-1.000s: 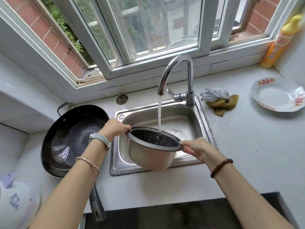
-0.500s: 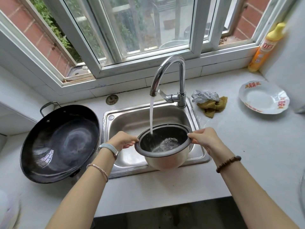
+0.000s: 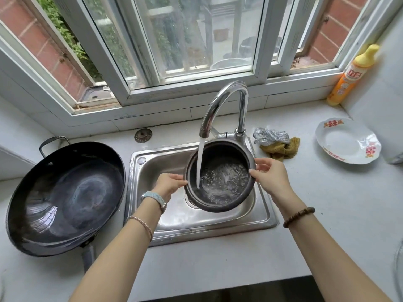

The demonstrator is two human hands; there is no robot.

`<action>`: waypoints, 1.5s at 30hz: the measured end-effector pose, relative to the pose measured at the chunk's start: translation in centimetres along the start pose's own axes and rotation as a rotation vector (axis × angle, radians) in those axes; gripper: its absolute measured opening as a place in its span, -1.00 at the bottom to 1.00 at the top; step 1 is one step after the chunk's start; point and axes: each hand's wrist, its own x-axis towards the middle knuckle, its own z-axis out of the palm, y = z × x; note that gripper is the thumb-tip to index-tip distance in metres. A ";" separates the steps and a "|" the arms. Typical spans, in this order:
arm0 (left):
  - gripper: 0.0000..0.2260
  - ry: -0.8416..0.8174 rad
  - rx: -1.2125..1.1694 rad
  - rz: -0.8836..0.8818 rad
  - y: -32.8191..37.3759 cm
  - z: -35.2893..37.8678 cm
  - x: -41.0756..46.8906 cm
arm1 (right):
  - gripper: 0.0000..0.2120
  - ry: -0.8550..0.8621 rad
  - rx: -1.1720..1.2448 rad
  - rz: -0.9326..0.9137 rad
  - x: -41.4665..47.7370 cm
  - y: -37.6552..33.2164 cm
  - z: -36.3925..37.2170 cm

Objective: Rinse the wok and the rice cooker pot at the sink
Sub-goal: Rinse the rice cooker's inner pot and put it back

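Raised closer to the tap [image 3: 224, 94] than before, pot [image 3: 226, 184] hangs over the sink [image 3: 265, 214], stream running into it. Left grip [image 3: 169, 184] and right grip [image 3: 269, 177] pinch its rim on opposite sides. Wok [image 3: 65, 197] lies left on the counter [image 3: 327, 203].

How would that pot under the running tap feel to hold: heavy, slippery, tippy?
Probably stiff: the rice cooker pot looks like rigid metal. Likely heavier than empty, since water pools inside. Its wet rim may be slippery; left hand and right hand both grip it.
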 end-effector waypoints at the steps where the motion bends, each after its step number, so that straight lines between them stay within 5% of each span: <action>1: -0.82 0.022 -0.021 0.018 0.0 -0.1 0.3 | -0.73 0.004 -0.010 -0.020 0.2 -0.2 0.1; 17: -0.79 0.263 -0.042 0.224 -1.3 -3.5 1.4 | -0.75 -0.024 -0.118 -0.171 3.2 -0.7 5.8; 25: -0.78 0.432 0.082 0.345 -0.5 -8.1 -1.3 | -0.92 -0.143 -0.069 -0.027 4.1 1.0 10.7; 31: -0.78 0.466 0.120 0.380 0.3 -10.6 -2.9 | -0.76 -0.252 0.025 0.104 2.4 0.8 13.2; 45: -0.88 0.277 -0.087 0.082 -2.7 -9.7 -1.8 | -0.72 -0.352 -0.201 0.225 -0.1 3.3 9.8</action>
